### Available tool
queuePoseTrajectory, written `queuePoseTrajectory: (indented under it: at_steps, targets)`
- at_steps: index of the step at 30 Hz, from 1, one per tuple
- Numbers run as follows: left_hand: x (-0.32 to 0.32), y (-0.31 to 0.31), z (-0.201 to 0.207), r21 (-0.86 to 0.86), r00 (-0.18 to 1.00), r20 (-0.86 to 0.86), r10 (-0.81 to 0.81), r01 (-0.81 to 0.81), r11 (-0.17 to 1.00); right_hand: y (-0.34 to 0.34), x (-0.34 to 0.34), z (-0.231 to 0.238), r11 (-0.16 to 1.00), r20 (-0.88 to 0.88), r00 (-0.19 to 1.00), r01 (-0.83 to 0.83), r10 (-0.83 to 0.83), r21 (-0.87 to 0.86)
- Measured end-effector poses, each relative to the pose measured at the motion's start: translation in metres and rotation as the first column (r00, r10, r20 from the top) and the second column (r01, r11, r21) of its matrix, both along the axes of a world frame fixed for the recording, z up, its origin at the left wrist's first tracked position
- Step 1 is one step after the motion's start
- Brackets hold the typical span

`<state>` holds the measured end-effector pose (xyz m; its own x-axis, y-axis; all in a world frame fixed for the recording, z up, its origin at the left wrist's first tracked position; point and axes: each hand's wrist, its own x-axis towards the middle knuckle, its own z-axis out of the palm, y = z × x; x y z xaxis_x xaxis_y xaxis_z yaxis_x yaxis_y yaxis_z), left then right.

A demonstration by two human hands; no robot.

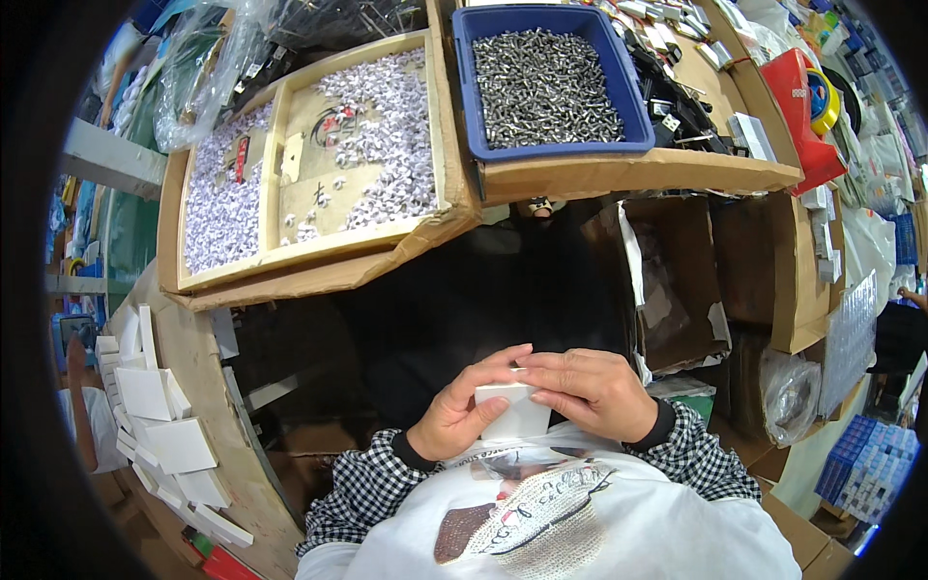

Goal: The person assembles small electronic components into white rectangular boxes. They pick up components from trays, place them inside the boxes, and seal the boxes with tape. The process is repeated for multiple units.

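Close to my body, both hands hold a small white box (517, 414). My left hand (462, 411) grips its left side, thumb on the near face and fingers along the upper edge. From the other side my right hand (601, 391) closes over the top edge and right corner, its fingers meeting those of the left. The fingers cover much of the upper part of the box, so I cannot tell whether its top is open.
Ahead stand a wooden tray (275, 184) of small white pieces and a blue bin (556, 148) of small metal parts. White boxes (179, 445) pile up on the left table. Cardboard boxes (677, 280) stand at the right, near a red package (800, 121) and yellow tape (824, 101).
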<state>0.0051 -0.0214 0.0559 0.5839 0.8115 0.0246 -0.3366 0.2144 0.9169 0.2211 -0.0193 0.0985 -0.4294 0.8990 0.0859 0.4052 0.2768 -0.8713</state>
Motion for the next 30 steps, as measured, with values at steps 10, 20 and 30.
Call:
queuePoseTrajectory:
  at_steps: [10, 20, 30]
  targets:
    - [0.017, 0.0, 0.011, -0.078, 0.953, -0.222, 0.205, -0.227, 0.971, 0.02, 0.05, 0.024, 0.882, -0.09, 0.967, 0.253, -0.237, 0.399]
    - [0.016, -0.002, -0.007, -0.084, 0.947, -0.215, 0.238, -0.261, 0.962, 0.111, 0.272, 0.088, 0.29, -0.13, 0.35, 0.895, -0.928, 0.34]
    - [0.017, -0.006, -0.01, -0.1, 0.938, -0.219, 0.268, -0.295, 0.95, 0.109, 0.27, 0.105, 0.523, -0.373, 0.447, 0.843, -0.813, -0.13]
